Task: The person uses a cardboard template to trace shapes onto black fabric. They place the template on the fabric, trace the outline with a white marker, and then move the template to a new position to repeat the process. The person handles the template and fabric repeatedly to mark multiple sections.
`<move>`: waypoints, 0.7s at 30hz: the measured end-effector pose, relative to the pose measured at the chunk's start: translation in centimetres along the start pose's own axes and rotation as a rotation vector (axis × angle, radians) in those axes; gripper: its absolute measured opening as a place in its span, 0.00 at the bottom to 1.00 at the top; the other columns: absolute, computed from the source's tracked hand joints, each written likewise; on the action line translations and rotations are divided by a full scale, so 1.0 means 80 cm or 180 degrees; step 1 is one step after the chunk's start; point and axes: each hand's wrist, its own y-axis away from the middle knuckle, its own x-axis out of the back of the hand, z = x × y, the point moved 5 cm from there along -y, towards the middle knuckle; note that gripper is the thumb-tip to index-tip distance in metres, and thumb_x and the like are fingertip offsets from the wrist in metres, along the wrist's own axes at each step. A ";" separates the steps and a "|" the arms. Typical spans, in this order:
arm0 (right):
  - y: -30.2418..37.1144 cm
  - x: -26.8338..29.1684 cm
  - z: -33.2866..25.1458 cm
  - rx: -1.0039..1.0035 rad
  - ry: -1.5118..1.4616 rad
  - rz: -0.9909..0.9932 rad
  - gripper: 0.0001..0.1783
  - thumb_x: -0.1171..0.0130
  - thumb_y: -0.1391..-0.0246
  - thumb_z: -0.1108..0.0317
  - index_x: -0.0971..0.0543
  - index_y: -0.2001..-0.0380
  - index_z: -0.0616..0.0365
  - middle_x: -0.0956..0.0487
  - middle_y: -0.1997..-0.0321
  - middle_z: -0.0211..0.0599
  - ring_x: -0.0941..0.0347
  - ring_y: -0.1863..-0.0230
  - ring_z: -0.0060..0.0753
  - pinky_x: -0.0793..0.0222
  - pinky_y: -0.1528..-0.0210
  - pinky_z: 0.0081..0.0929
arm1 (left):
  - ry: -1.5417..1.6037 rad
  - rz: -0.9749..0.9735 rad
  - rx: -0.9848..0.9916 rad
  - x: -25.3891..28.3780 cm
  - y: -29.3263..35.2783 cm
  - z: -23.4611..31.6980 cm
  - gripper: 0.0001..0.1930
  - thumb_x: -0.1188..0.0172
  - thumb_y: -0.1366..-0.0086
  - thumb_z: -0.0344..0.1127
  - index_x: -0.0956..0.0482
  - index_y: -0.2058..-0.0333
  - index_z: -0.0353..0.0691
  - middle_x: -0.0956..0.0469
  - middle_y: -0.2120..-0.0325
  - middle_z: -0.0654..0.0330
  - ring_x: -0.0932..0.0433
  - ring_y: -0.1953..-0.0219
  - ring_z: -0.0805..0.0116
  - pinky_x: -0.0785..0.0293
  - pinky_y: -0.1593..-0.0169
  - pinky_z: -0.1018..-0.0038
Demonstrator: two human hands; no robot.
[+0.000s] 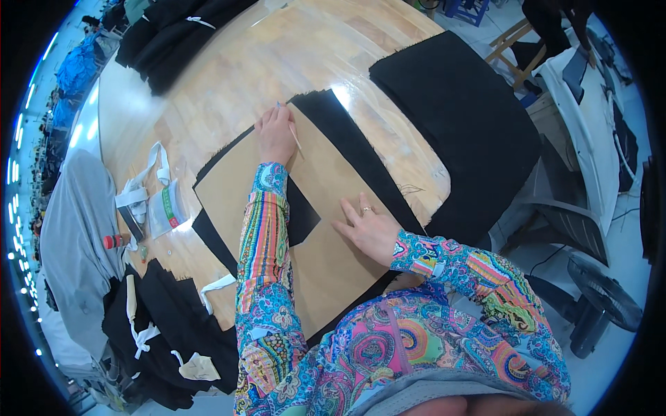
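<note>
A large tan card pattern piece [326, 166] lies on black cloth [333, 114], which shows along its edges and through an angular opening in the middle. At the far edge of the card, my left hand [276, 135] is closed with bent fingers on a thin pale stick [297, 136]. A small blue tip shows past its fingertips; I cannot make out whether the stick is a pen or a pencil. My right hand [369, 232] rests on the card's right part, fingers spread and empty, a ring on one finger.
A stack of black cloth [458, 111] hangs over the table's right edge. Tied black bundles lie at the far left [173, 41] and near left [173, 312]. White straps, a clear packet [166, 211] and a red-capped item [114, 240] are left. A fan [603, 298] stands right.
</note>
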 end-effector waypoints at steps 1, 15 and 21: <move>-0.001 0.000 -0.001 -0.0007 0.0018 0.0012 0.28 0.53 0.52 0.71 0.35 0.44 0.49 0.44 0.39 0.58 0.41 0.43 0.68 0.25 0.58 0.36 | -0.0003 0.0040 0.0007 0.000 0.000 -0.001 0.06 0.50 0.44 0.30 0.30 0.67 0.41 0.26 0.66 0.59 0.31 0.53 0.59 0.41 0.48 0.60; -0.025 0.014 0.012 -0.0104 -0.0433 -0.0402 0.23 0.47 0.55 0.68 0.30 0.52 0.56 0.40 0.41 0.52 0.38 0.46 0.56 0.25 0.60 0.34 | -0.0118 0.0112 -0.0033 -0.001 0.000 -0.003 0.04 0.49 0.44 0.32 0.30 0.69 0.42 0.25 0.67 0.60 0.30 0.56 0.60 0.40 0.51 0.60; -0.078 0.015 0.026 0.0320 0.0131 0.0405 0.28 0.35 0.68 0.71 0.32 0.59 0.66 0.40 0.41 0.48 0.36 0.47 0.53 0.24 0.59 0.33 | -0.0149 0.0178 -0.0048 0.002 0.002 -0.003 0.03 0.49 0.44 0.32 0.30 0.70 0.43 0.25 0.69 0.60 0.29 0.57 0.59 0.39 0.52 0.61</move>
